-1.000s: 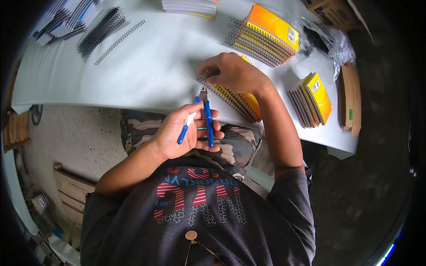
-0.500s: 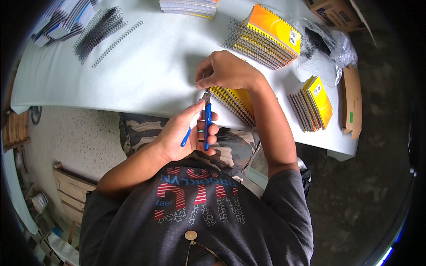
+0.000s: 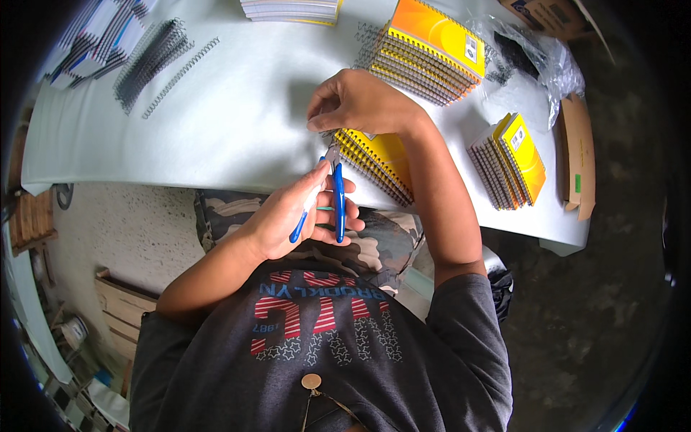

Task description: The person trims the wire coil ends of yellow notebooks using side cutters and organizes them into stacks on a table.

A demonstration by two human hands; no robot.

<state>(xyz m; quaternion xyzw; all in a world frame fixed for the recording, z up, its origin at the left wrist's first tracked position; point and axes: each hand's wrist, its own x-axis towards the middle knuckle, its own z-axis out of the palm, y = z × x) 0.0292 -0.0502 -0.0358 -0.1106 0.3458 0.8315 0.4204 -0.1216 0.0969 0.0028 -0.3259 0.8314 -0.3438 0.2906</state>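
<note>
My left hand [image 3: 282,219] is wrapped round a pair of blue-handled cutting pliers [image 3: 340,205], jaws pointing away from me. The handles are spread apart. Just beyond the jaws lies the top left corner of a small stack of yellow spiral notebooks [image 3: 381,160], fanned at the table's near edge. My right hand [image 3: 363,104] arches over that corner from the right, thumb and fingers pinched together beside the end of a dark wire coil [image 3: 328,135]. Whatever sits between those fingertips is too small to make out.
A tall stack of orange-yellow spiral notebooks [image 3: 432,54] stands at the back right, with a smaller stack [image 3: 509,162] nearer. Loose black coils [image 3: 151,61] and dark-edged books [image 3: 93,39] lie far left. Clear plastic [image 3: 558,72] and a cardboard piece [image 3: 578,155] line the right side.
The plier jaws have drawn a little away from my right fingertips. My right hand has shifted slightly to the left and away from me. The whole view has moved slightly.
</note>
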